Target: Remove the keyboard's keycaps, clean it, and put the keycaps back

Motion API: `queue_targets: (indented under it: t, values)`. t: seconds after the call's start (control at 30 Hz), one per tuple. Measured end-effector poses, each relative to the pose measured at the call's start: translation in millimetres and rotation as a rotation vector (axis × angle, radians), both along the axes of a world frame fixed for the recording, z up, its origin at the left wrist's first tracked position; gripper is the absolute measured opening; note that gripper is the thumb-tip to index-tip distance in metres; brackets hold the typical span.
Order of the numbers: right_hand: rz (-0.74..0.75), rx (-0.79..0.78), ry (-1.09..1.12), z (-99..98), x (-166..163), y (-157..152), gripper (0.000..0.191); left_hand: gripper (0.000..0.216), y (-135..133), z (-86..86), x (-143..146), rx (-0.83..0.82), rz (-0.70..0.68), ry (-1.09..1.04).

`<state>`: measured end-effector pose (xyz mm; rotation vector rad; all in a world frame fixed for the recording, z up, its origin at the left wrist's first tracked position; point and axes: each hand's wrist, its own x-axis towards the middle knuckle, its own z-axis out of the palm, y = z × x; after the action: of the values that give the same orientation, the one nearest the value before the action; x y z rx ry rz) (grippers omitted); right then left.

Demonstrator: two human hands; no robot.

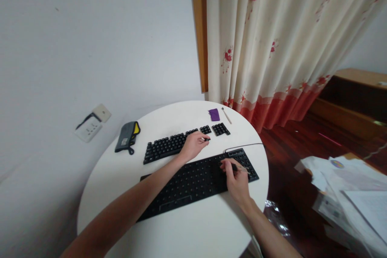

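A black keyboard base (pixel 196 183) with its keycaps off lies slanted across the white round table (pixel 193 225). My left hand (pixel 193 145) hovers beyond its far edge, fingertips pinched on a small black keycap (pixel 207 139). Closed over the right part of the base, my right hand (pixel 236 177) grips a small tool with a black grip and thin metal wires, which looks like a keycap puller (pixel 242 168). Behind my left hand, loose black keycaps (pixel 165 146) are laid out in keyboard order, with a separate number-pad block (pixel 220 129) to the right.
A grey pouch with yellow lining (pixel 125 137) rests at the table's left. Toward the back are a purple cloth (pixel 214 115) and a slim brush (pixel 226 116). The keyboard's cable (pixel 246 144) runs over the right edge. Papers (pixel 347 185) are piled at the far right.
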<state>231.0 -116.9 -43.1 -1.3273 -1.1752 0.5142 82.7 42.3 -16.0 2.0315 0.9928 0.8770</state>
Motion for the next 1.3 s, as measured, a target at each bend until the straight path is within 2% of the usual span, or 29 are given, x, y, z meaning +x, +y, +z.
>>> queue_targets:
  t: [0.17, 0.3, 0.53, 0.73, 0.93, 1.03, 1.2, 1.3]
  values:
    - [-0.002, 0.002, -0.010, -0.3, 1, 1, 0.030, 0.014, -5, -12.6, 17, 0.328, -0.016, 0.283]
    - [-0.003, 0.000, -0.002, -2.2, 1, 2, 0.030, 0.011, -7, -18.5, 25, 0.437, 0.014, 0.471]
    - [-0.005, -0.010, -0.004, -3.2, 1, 1, 0.029, 0.007, -2, -21.0, 22, 0.425, 0.209, 0.500]
    - [-0.004, -0.007, -0.011, -2.2, 1, 0, 0.030, 0.009, -1, -20.2, 23, 0.399, 0.273, 0.514]
    - [-0.013, 0.003, 0.012, -0.8, 0, 0, 0.032, 0.044, -2, -19.0, 26, 0.397, 0.306, 0.502]
    - [-0.029, 0.002, 0.063, 3.6, 0, -2, 0.033, 0.052, -2, -19.1, 27, 0.379, 0.324, 0.508]
    - [-0.064, 0.011, 0.047, 16.3, 24, -13, 0.034, 0.054, -1, -21.8, 25, 0.377, 0.324, 0.516]
    - [-0.075, -0.086, -0.029, 21.2, 46, -26, 0.035, 0.054, 0, -22.9, 24, 0.383, 0.321, 0.516]
